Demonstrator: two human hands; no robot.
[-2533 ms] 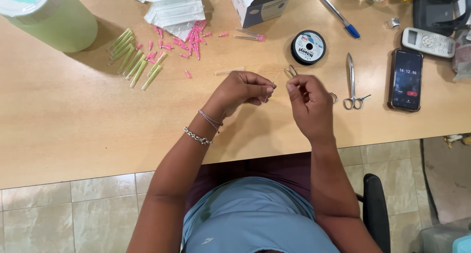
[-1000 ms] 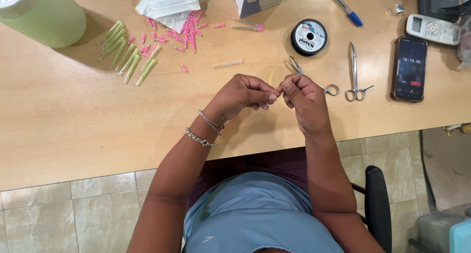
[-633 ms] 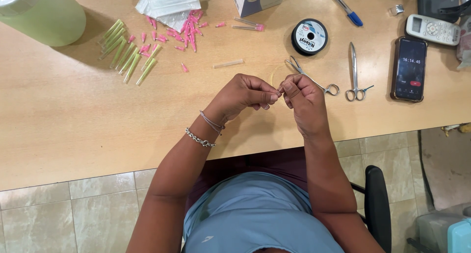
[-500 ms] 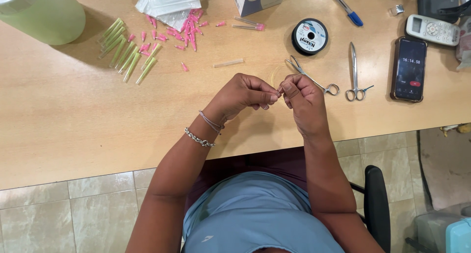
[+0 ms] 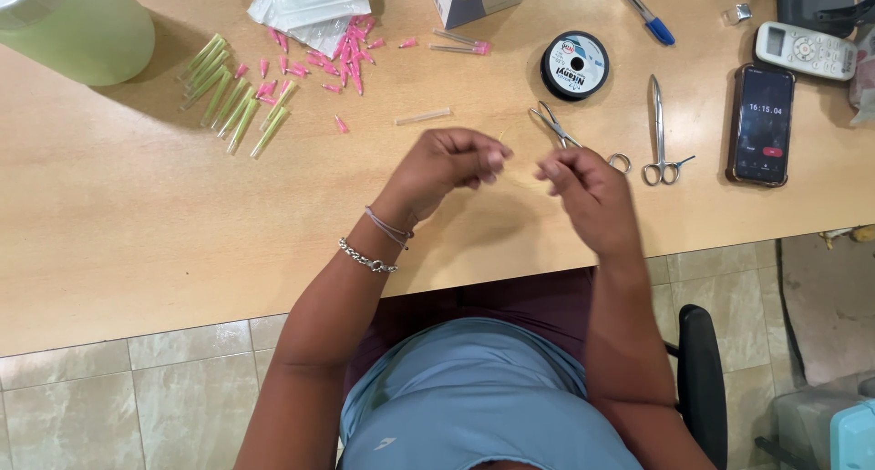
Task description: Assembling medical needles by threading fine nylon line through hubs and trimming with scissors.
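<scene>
Your left hand and right hand, apart over the table, each pinch shut on what may be thread, near forceps.

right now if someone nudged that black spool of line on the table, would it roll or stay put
The black spool lies flat on its face on the table, so it would probably slide, not roll. It looks small and plastic, likely light, so a nudge could shift it easily.

Thing pinched in fingers indiscernible
</scene>
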